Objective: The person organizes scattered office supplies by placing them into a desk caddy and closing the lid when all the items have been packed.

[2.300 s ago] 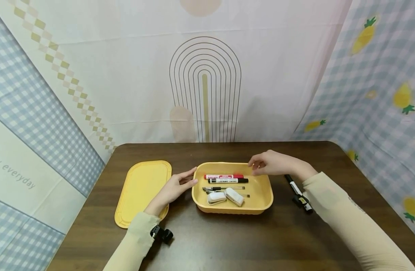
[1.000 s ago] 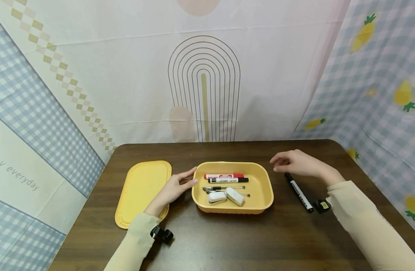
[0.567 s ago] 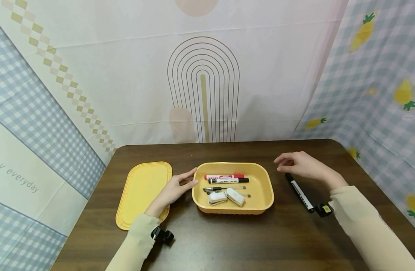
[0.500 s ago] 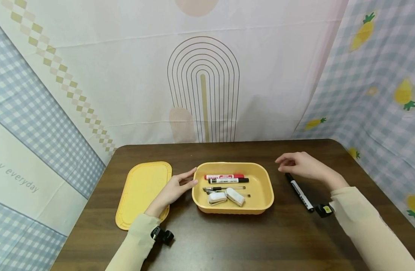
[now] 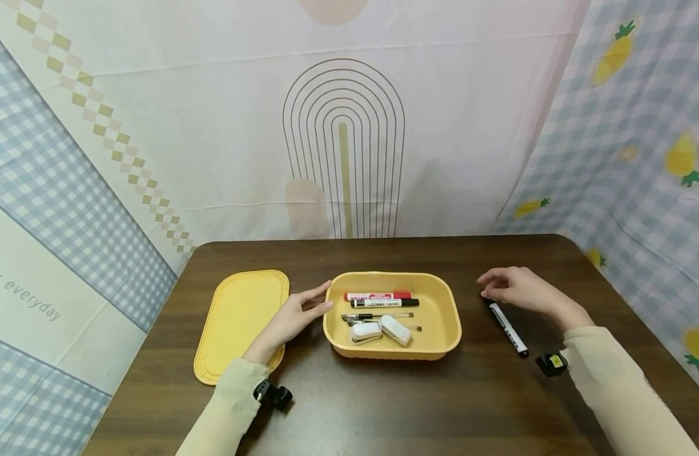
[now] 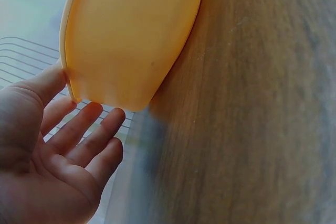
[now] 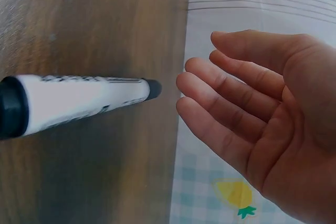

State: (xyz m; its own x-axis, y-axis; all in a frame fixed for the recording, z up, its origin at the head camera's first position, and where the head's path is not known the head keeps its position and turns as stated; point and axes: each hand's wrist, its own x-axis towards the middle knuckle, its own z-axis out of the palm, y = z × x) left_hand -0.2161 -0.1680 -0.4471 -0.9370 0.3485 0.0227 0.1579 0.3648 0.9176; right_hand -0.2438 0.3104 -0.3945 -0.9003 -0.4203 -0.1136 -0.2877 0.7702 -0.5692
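The yellow plastic box (image 5: pixel 431 316) stands at the middle of the table. In it lie a red marker (image 5: pixel 378 296), a black marker (image 5: pixel 384 303), two thin black-tipped pens (image 5: pixel 378 315) and two small white oblong things (image 5: pixel 395 330). My left hand (image 5: pixel 292 318) touches the box's left end, thumb and fingertips at the rim, as the left wrist view also shows. Over the far end of another black-capped white marker (image 5: pixel 507 328), right of the box, is my right hand (image 5: pixel 520 289). Its fingers are loosely bent with nothing between them; the right wrist view shows this marker (image 7: pixel 86 100) beyond the fingertips.
A flat yellow lid (image 5: pixel 241 316) lies on the dark wood table (image 5: pixel 383 411), left of the box and partly under the left forearm. Patterned cloth (image 5: pixel 235 126) hangs behind the table and along both sides.
My right hand has left the box's right end, moved right, and now come lower over the loose marker. My left hand stays at the rim; the box and its contents have not moved.
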